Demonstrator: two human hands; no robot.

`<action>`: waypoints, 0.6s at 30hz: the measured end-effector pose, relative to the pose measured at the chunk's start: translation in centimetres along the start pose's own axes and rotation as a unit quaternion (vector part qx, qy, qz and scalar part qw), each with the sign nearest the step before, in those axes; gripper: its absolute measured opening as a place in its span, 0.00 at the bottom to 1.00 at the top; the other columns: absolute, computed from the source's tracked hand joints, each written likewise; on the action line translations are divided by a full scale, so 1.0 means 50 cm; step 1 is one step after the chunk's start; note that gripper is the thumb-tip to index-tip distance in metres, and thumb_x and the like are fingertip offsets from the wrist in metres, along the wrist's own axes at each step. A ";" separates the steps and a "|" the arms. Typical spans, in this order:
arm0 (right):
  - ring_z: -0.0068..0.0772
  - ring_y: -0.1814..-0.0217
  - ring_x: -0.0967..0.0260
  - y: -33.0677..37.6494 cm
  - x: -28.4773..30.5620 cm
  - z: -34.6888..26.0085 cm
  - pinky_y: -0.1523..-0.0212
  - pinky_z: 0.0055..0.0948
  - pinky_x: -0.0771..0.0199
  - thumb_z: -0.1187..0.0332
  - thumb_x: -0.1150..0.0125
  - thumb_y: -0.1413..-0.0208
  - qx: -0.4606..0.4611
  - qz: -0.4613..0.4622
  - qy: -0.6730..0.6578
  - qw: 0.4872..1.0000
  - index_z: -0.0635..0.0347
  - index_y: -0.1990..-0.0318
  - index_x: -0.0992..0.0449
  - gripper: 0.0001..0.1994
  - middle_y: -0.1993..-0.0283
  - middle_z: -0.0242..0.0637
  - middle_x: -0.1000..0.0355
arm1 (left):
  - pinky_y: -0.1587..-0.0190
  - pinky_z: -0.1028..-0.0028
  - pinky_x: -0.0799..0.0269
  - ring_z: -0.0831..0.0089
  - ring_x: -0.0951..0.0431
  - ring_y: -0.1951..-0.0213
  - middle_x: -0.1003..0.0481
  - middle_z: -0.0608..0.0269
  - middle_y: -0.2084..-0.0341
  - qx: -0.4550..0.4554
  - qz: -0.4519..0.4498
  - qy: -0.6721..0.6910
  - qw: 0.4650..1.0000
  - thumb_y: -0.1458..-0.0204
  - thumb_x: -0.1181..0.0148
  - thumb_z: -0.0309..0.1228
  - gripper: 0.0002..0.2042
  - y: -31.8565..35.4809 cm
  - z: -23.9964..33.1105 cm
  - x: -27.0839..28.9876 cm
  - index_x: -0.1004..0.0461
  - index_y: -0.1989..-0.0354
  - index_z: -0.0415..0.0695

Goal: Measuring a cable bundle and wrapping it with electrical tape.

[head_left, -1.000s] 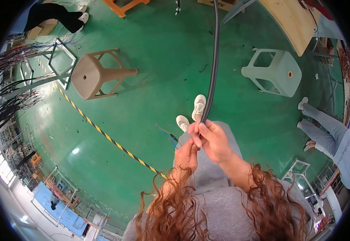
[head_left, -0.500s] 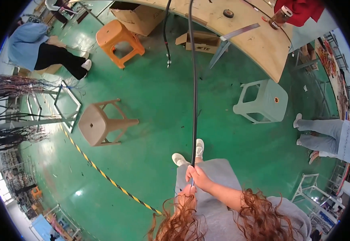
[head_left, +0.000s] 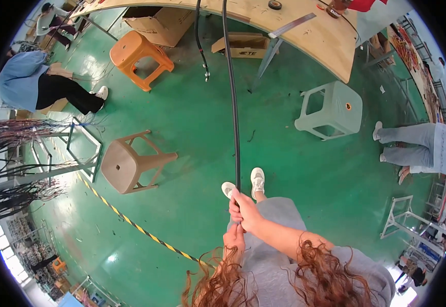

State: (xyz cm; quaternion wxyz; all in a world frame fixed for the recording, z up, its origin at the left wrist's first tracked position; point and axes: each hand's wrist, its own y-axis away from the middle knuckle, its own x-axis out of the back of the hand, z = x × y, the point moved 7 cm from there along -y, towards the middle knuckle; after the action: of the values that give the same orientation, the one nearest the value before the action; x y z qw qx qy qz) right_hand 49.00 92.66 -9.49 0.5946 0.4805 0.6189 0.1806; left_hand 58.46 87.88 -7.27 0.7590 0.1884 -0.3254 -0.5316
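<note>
A long black cable (head_left: 232, 97) runs from the wooden table down to my hands, drawn nearly straight. My right hand (head_left: 244, 211) is wrapped round it close to my body. Just below, my left hand (head_left: 234, 238) is closed in a pinch near the cable's end; the bit between its fingers is mostly hidden, but it lies in line with the cable. Another black cable (head_left: 200, 41) hangs over the table edge, with small light-coloured pieces at its lower tip.
A wooden table (head_left: 315, 46) curves across the far side, with a tape roll (head_left: 274, 4) on it. Around me stand an orange stool (head_left: 136, 51), a brown stool (head_left: 120, 166) and a pale green stool (head_left: 343, 110). Cardboard boxes (head_left: 161, 25) sit under the table. Other people are at both sides.
My right hand has moved up and a little left, its fingers now wrapped round the cable. My left hand has risen slightly below it. The whole view has shifted a little.
</note>
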 end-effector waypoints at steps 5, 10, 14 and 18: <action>0.16 0.90 0.59 -0.022 -0.054 -0.008 0.89 0.20 0.61 0.45 0.55 0.41 0.027 0.015 -0.074 0.997 0.49 0.79 0.45 0.22 0.88 0.22 0.54 | 0.82 0.78 0.50 0.84 0.44 0.84 0.40 0.74 0.88 0.012 0.015 0.091 0.996 0.41 0.53 0.33 0.14 -0.007 -0.010 0.025 0.34 0.77 0.41; 0.18 0.91 0.59 -0.062 -0.080 -0.023 0.89 0.22 0.60 0.43 0.56 0.41 0.073 -0.015 -0.064 0.995 0.49 0.80 0.45 0.23 0.88 0.21 0.55 | 0.81 0.80 0.50 0.85 0.43 0.83 0.41 0.73 0.87 0.073 -0.015 0.166 0.983 0.41 0.54 0.33 0.14 0.006 -0.012 0.032 0.34 0.78 0.41; 0.23 0.86 0.46 -0.074 -0.073 0.000 0.83 0.26 0.42 0.43 0.58 0.41 0.038 -0.081 -0.036 0.995 0.51 0.76 0.43 0.22 0.86 0.25 0.48 | 0.81 0.79 0.48 0.84 0.43 0.83 0.41 0.73 0.87 0.095 -0.031 0.158 0.982 0.41 0.54 0.32 0.13 -0.003 -0.027 0.056 0.33 0.77 0.41; 0.38 0.76 0.29 -0.047 -0.067 0.052 0.73 0.31 0.29 0.42 0.58 0.42 -0.007 -0.117 0.017 0.993 0.52 0.74 0.43 0.23 0.82 0.34 0.36 | 0.80 0.79 0.47 0.83 0.41 0.83 0.38 0.73 0.85 0.059 -0.031 0.149 0.987 0.42 0.53 0.32 0.12 -0.015 -0.034 0.077 0.32 0.75 0.40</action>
State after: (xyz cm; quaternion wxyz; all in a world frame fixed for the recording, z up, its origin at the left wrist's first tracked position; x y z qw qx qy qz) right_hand 49.90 87.94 -10.08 0.6044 0.3973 0.6797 0.1220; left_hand 59.97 83.94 -7.83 0.7695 0.3200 -0.2340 -0.5008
